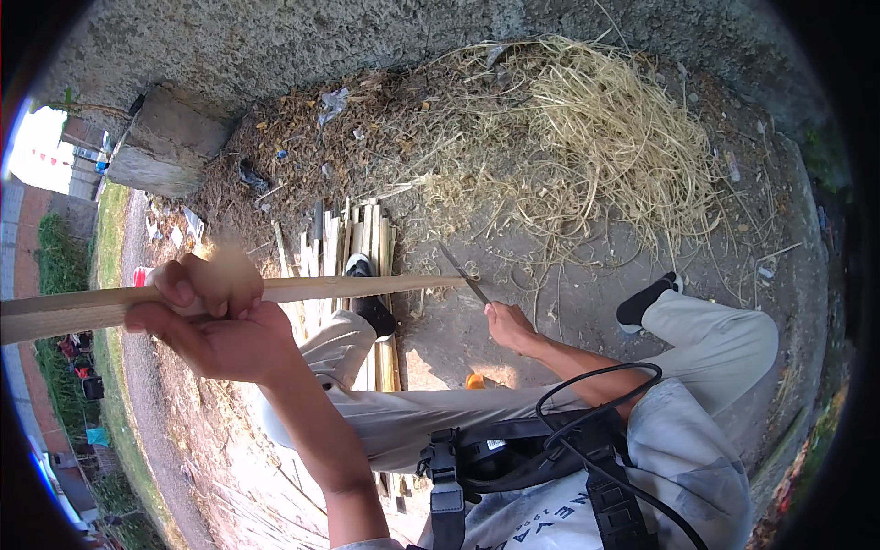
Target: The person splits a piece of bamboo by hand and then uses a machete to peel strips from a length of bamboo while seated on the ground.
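Note:
A long pale strip, bamboo or wood by its look, runs level across the view from the left edge to the middle. My left hand is closed around it, palm turned up. My right hand grips a knife whose handle is hidden in the fist. Its dark, narrow blade points up and to the left, crossing the strip at its right end. Whether the edge bites into the strip cannot be made out.
Several cut strips lie bundled beside my left shoe. A large heap of thin shavings sits at the far right, before a rough wall. A concrete block stands at the far left. Leaves and litter cover the ground between.

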`<state>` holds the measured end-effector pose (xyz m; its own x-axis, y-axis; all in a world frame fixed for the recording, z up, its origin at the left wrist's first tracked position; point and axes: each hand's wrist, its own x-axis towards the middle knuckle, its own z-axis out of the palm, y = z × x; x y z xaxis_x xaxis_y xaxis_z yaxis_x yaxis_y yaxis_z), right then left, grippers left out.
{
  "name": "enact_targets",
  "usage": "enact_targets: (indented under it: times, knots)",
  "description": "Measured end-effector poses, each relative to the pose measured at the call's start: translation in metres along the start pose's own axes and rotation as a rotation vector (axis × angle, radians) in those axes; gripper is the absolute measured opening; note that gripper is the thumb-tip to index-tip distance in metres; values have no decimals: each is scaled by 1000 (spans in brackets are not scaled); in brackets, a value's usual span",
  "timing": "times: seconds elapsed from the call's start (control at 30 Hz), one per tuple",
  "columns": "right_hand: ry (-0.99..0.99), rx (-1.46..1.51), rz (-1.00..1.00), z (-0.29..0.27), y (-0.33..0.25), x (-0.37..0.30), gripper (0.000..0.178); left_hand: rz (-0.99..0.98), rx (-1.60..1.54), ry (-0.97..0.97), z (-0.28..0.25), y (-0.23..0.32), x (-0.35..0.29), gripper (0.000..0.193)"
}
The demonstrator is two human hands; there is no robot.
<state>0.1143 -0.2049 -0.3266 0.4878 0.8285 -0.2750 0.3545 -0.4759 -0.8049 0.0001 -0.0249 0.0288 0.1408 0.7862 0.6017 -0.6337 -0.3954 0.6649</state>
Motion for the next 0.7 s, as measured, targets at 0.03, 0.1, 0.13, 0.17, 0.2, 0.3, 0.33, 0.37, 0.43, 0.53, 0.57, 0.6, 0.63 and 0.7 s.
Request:
enact_targets:
  times: [0.03,0.1,0.13,0.17,0.2,0.3,0.33,0.37,0.43,0.53,0.57,0.6,0.63,0.7]
  knots:
    - [-51,-90,49,-1,6,4,29,-7,-56,-106,2,-1,-2,48]
    - [-2,-28,-43,3,-10,6,29,-14,-102,-199,6,-4,-7,46]
    - [43,36,-130,0,-30,1,30,-2,-81,-165,11,-4,-7,46]
    - [33,34,-133,-5,-50,-4,30,13,-63,-136,15,-4,-5,46]
    - [51,142,-193,-11,-69,-11,31,3,-72,-109,15,-3,-4,47]
    - [97,265,-245,2,-53,-11,33,63,57,62,15,0,-1,47]
    - [30,109,-95,6,-29,-5,33,67,56,58,11,1,3,47]
    - [-32,-49,58,7,-4,2,32,49,53,53,3,-4,6,47]
    - [-98,-87,108,7,43,4,32,32,51,48,1,-6,8,47]
    - [-142,-91,102,5,18,7,33,96,128,212,3,-11,10,47]
    - [-101,-57,64,1,-1,0,33,70,91,129,3,-8,10,46]
    - [-110,-58,66,1,-15,-5,33,45,51,39,3,-5,12,46]
    - [-65,43,-32,0,-26,-6,33,42,53,43,1,-5,13,46]
    - [-21,145,-126,3,-22,-9,33,29,3,78,-2,-1,15,46]
